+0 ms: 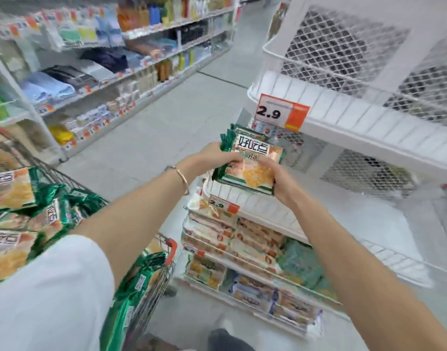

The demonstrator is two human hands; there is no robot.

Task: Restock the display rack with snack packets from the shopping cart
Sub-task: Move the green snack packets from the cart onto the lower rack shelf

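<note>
**Item: snack packets, hand-held bundle; slip risk**

Grip: left hand [213, 154] and right hand [276, 179] both curled tight on opposite ends of the snack packets [252, 160], several stacked; bundle in the air just right of centre, before the display rack [344, 127] at 3 o'clock; shopping cart [170, 245] at 8 o'clock. Hazard, judged: glossy film may let inner packets slide out and drop; a corner may catch the price tag [280, 112]. Appearance: green-edged, orange-and-white face, bold characters; blurred.
</note>
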